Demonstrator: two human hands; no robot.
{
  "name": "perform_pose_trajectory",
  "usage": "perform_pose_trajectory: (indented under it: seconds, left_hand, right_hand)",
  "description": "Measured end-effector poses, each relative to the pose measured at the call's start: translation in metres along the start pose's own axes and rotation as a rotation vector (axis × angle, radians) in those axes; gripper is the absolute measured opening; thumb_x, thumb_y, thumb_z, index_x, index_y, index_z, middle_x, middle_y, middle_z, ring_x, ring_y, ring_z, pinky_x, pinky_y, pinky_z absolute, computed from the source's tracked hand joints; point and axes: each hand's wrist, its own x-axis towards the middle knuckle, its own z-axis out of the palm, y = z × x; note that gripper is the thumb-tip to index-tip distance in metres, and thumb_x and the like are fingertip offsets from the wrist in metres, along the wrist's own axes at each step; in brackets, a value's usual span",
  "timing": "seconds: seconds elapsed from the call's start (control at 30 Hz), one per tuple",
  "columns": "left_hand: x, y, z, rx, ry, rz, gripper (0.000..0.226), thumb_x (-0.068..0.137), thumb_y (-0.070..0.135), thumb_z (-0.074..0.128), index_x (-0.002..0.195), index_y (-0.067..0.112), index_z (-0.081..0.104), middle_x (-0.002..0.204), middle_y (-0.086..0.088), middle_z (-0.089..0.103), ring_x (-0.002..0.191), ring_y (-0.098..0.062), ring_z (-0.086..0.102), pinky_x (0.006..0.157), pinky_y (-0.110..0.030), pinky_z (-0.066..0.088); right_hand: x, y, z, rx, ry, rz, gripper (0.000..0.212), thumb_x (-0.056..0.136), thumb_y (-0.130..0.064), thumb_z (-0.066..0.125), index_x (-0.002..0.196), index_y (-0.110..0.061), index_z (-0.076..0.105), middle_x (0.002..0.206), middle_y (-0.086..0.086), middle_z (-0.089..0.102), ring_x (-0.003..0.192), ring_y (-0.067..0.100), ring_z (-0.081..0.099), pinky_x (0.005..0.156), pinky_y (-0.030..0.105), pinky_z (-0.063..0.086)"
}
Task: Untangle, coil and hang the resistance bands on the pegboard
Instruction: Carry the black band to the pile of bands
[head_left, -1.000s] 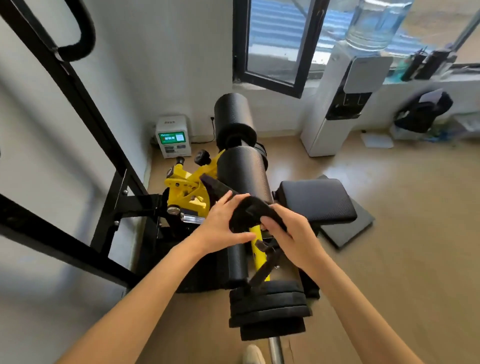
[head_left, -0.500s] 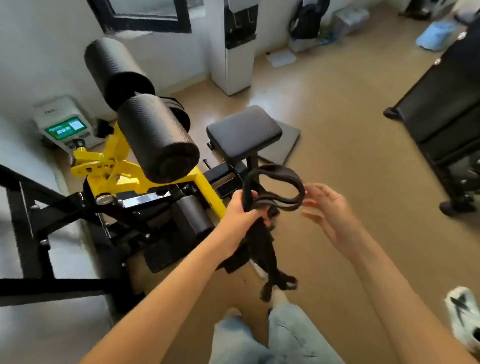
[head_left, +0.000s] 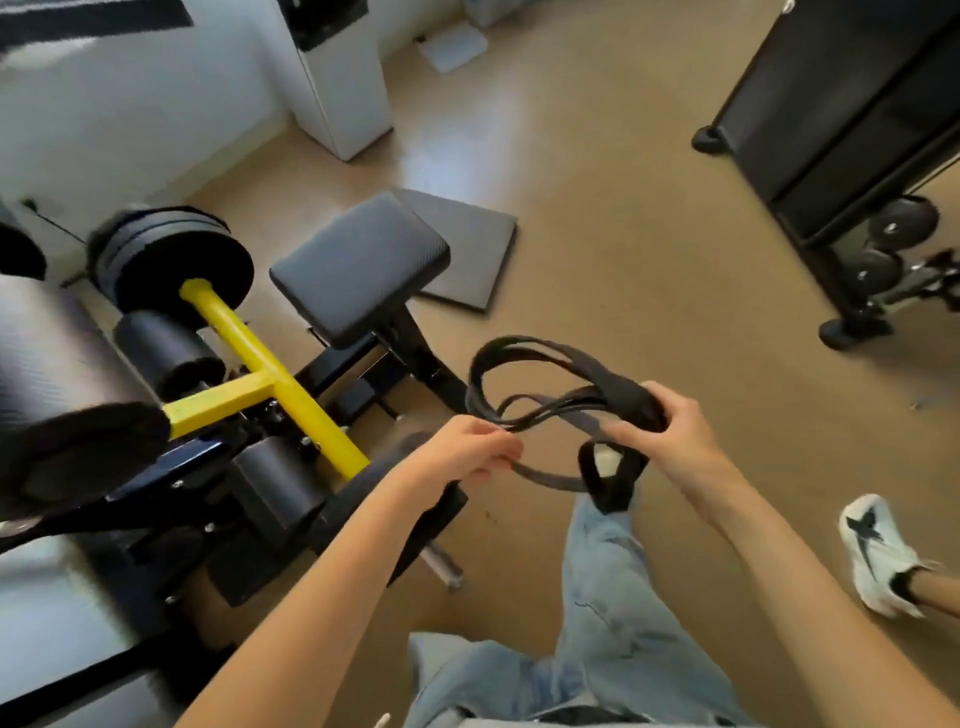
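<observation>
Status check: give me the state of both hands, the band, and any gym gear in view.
Black looped resistance band: off the floor, held between both hands, loops crossing, not coiled.
Left hand: pinches band strands.
Right hand: grips the bunched band.
Yellow-framed black weight machine: standing, plates loaded.
Black dumbbell rack: dumbbells on its lower shelf.

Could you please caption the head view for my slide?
Both hands, left hand and right hand, grip a looped black resistance band.
</observation>
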Motion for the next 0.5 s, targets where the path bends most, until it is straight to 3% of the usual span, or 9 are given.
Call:
perform_pose_trajectory:
  seconds: [0.13,0.27,0.5]
  left_hand:
    - [0.083,0.058,0.029,0.290,0.194,0.010,0.023,0.094,0.018,0.049,0.113,0.011,0.058,0.103,-0.002,0.060,0.100,-0.018,0.060,0.089,-0.031,0.049]
    - [0.144,0.131,0.035,0.302,0.214,0.027,0.017,0.093,0.013,0.046,0.103,0.013,0.060,0.094,-0.002,0.068,0.086,-0.013,0.064,0.086,-0.029,0.050]
    - [0.240,0.230,0.008,0.195,0.308,-0.002,0.016,0.091,0.005,0.046,0.092,0.012,0.060,0.083,-0.002,0.068,0.075,-0.015,0.065,0.079,-0.033,0.050]
  right_hand:
    - [0.070,-0.002,-0.093,-0.193,0.062,0.050,0.021,0.074,-0.008,0.075,0.087,-0.007,0.058,0.079,0.007,0.063,0.073,0.019,0.058,0.067,0.031,0.045]
    - [0.142,-0.026,-0.174,-0.376,0.075,0.059,0.023,0.074,-0.020,0.075,0.087,-0.010,0.058,0.079,0.004,0.063,0.076,0.025,0.058,0.070,0.036,0.046]
    - [0.289,-0.087,-0.236,-0.205,0.116,-0.042,0.023,0.076,-0.021,0.074,0.090,-0.007,0.063,0.083,0.008,0.068,0.079,0.026,0.064,0.068,0.038,0.051]
